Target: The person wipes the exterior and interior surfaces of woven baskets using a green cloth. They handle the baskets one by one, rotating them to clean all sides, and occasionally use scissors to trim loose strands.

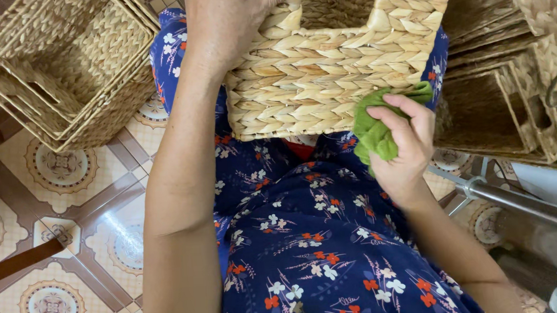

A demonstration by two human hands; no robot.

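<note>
A patterned tile floor (69, 208) lies below a lap in navy flowered cloth. On it stands one rectangular woven straw basket (325, 76), tipped on its side, long axis left to right, handle slot uppermost. The left hand (231, 17) grips its top rim, fingertips cut off by the frame. The right hand (403, 145) clenches one crumpled green cloth (380, 128) against the basket's lower right corner. Three nested square straw baskets (60, 67) sit left; more stack right, partly hidden.

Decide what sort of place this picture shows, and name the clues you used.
Probably a home workspace where woven baskets are finished or cleaned. The left hand steadies a woven basket on the lap while the right hand presses a green cloth to it; nested baskets sit on a patterned tile floor.
</note>
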